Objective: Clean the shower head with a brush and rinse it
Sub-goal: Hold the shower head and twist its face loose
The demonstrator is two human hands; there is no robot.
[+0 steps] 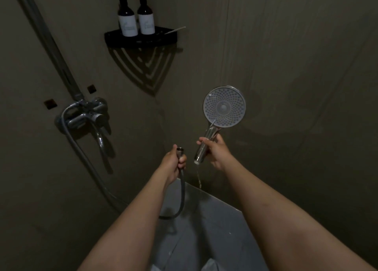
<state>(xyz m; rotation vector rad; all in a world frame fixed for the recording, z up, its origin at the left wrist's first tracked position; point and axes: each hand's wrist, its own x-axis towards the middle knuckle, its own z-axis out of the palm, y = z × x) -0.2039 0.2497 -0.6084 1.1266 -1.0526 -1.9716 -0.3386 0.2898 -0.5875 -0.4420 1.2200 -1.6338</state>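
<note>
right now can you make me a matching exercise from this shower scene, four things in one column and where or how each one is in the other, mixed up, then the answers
Things:
1. shower head
2. hose end
3. two bottles
4. mixer tap

Places or states:
A. standing on the black corner shelf
B. fixed to the wall on the left
C. gripped in the left hand, unscrewed
D. held by its handle in the right hand, face toward the camera, dripping from the bottom

Pairs: 1-D, 2-C, 3-A, 4-B

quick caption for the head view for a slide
Right hand holds the detached shower head face-up, water dripping from its handle; left hand grips the hose end.
</note>
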